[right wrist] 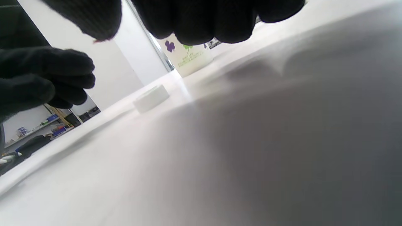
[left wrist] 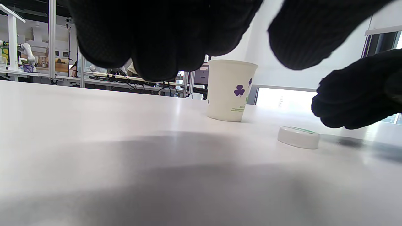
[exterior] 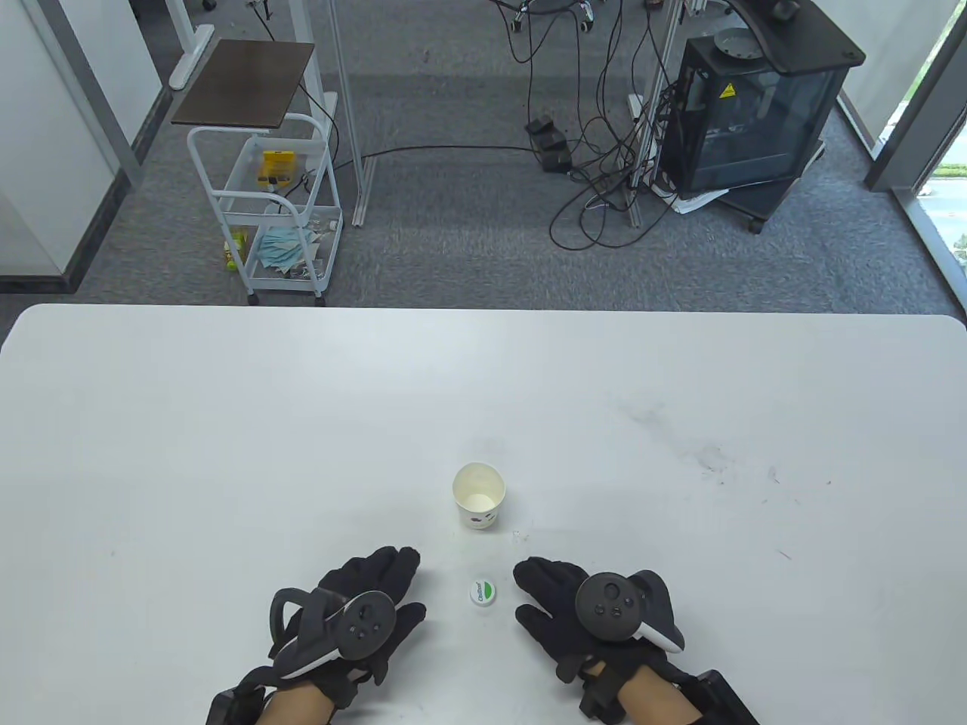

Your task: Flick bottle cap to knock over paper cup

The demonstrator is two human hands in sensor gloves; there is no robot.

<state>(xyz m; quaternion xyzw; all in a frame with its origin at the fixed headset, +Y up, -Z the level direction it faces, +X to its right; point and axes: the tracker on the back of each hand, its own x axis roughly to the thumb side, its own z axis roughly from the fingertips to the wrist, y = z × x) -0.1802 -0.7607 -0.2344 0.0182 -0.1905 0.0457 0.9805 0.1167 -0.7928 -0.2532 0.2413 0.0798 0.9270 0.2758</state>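
Observation:
A white paper cup [exterior: 479, 496] with purple clover prints stands upright on the white table [exterior: 227, 423]; it also shows in the left wrist view [left wrist: 230, 90] and the right wrist view [right wrist: 188, 55]. A white bottle cap [exterior: 483, 593] with a green mark lies flat just in front of it, between my hands, seen also in the left wrist view [left wrist: 298, 137] and the right wrist view [right wrist: 151, 98]. My left hand [exterior: 378, 596] rests on the table left of the cap, empty. My right hand [exterior: 563, 604] rests right of the cap, empty. Neither touches the cap.
The table's far edge [exterior: 483, 308] lies well beyond the cup. Past it on the floor are a white cart [exterior: 272, 204], cables [exterior: 597, 174] and a black cabinet [exterior: 755, 113].

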